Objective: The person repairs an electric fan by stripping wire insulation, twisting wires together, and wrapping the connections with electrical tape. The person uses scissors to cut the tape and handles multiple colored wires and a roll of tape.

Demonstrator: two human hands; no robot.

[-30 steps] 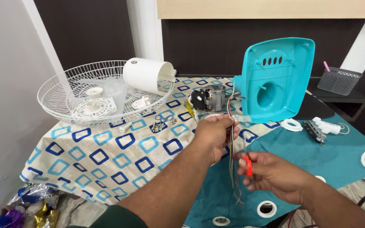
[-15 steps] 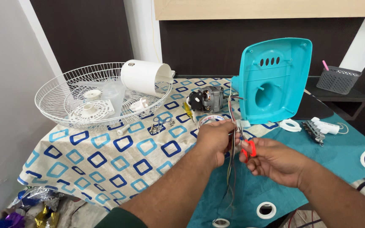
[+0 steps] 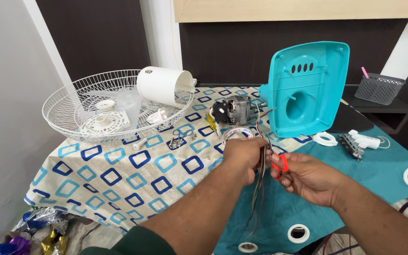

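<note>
My left hand is closed around a bundle of thin coloured wires that run up to a small fan motor on the table and hang down below my fist. My right hand holds small red-handled scissors, raised against the wires just right of my left hand. A roll of tape lies just beyond my left knuckles.
A white wire fan guard holds a white cylindrical motor cover and plastic parts. A turquoise plastic fan housing stands upright at right. Screws, a white ring, a switch block, and a grey basket sit nearby.
My right hand has risen with the scissors from lower down the wires up to beside my left hand. My left hand kept its hold on the bundle.
</note>
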